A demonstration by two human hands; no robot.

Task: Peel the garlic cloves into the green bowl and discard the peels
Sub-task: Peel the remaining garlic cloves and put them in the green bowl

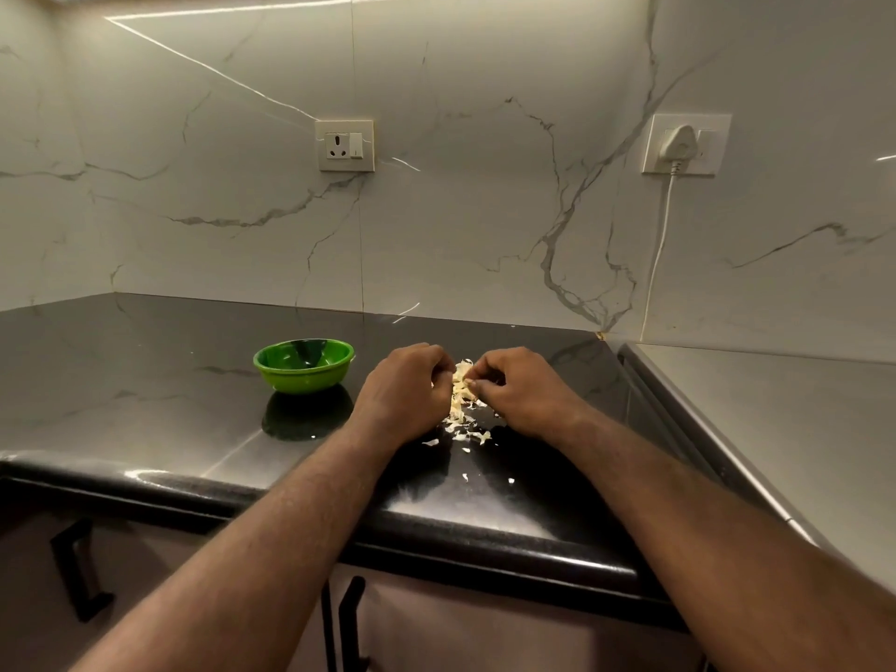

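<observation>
Kitchen corner here. I'm looking down at a glossy black countertop that's catching glare along its rounded front edge. White marble-look wall tiles with grey veins are running up behind it, and a bright streak of light is bouncing off them. A socket with a switch is sitting on the back wall. On the right wall a white plug is sitting in a second socket, its cable hanging down. A pale grey surface is butting up on the right. Below, cabinet doors with black handles are showing.
</observation>
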